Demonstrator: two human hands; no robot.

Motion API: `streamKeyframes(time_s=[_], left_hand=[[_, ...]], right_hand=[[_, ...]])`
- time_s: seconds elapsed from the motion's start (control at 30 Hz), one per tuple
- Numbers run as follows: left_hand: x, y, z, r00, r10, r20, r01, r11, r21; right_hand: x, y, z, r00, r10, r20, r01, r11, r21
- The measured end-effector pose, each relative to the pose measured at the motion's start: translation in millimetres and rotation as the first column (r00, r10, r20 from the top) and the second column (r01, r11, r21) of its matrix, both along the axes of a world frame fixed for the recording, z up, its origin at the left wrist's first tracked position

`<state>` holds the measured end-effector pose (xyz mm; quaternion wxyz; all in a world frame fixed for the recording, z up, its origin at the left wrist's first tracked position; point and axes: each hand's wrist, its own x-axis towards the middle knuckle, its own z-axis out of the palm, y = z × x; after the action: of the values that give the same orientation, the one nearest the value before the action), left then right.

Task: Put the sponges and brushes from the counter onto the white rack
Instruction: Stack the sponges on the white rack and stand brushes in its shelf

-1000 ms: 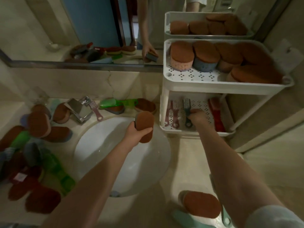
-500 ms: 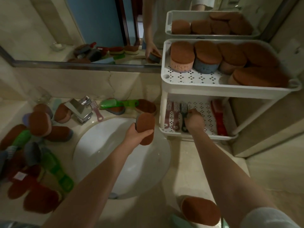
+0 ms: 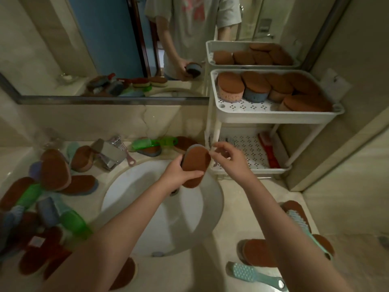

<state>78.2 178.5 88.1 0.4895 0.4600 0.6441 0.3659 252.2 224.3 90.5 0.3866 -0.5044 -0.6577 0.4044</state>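
Over the sink [image 3: 147, 209], brown-faced sponge [image 3: 196, 165] gripped in left hand [image 3: 179, 173]; right hand [image 3: 229, 159] just beside it, fingers loose and spread, holding nothing. White rack [image 3: 273, 118] close right: upper tier crowded with stacked sponges [image 3: 267, 87], red brush [image 3: 269, 152] on lower tier. Judged about half done: heap of sponges [image 3: 54, 171] left of basin, green brush [image 3: 151, 144] and teal brush [image 3: 252, 273] not yet racked.

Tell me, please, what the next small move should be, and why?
Probably the right hand, open beside it, should take the brown-topped oval sponge that the left hand grips; the white plastic rack stands on the right, its upper tray holds like sponges.
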Motion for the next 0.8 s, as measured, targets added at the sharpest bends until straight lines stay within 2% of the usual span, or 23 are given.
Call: streamKeyframes(time_s=[0.13, 0.2, 0.27, 0.43, 0.53, 0.6, 0.67, 0.8], left_hand=[[1.7, -2.2, 29.8, 0.983, -0.175, -0.056, 0.181, 0.978, 0.109], [5.0, 0.0, 47.4, 0.972, -0.205, -0.117, 0.222, 0.963, 0.152], [9.2, 3.9, 65.0, 0.964, -0.189, -0.186, 0.228, 0.949, 0.219], [24.8, 15.5, 112.0, 0.991, -0.115, -0.074, 0.135, 0.907, 0.399], [39.1, 32.4, 133.4, 0.994, -0.020, -0.105, 0.072, 0.854, 0.516], [48.3, 44.2, 143.7, 0.991, 0.007, -0.133, 0.068, 0.831, 0.552], [55.1, 54.6, 150.8, 0.980, 0.013, -0.198, 0.102, 0.820, 0.563], [59.2, 70.7, 146.2, 0.948, -0.017, -0.318, 0.185, 0.842, 0.507]], right_hand=[[-4.7, -17.8, 41.5, 0.998, 0.070, -0.006, -0.070, 0.998, 0.009], [-4.2, -21.8, 65.1, 0.998, 0.056, 0.036, -0.059, 0.995, 0.078], [-0.7, -24.1, 87.3, 1.000, 0.008, 0.014, -0.010, 0.990, 0.141], [14.2, -16.1, 133.2, 0.958, -0.204, -0.201, 0.248, 0.941, 0.229], [21.0, 2.2, 153.3, 0.846, -0.414, -0.336, 0.488, 0.855, 0.175], [25.7, 16.4, 161.7, 0.759, -0.547, -0.353, 0.612, 0.785, 0.100], [30.3, 30.0, 162.7, 0.730, -0.623, -0.281, 0.664, 0.744, 0.076], [34.6, 48.9, 153.8, 0.748, -0.662, 0.037, 0.648, 0.741, 0.175]])
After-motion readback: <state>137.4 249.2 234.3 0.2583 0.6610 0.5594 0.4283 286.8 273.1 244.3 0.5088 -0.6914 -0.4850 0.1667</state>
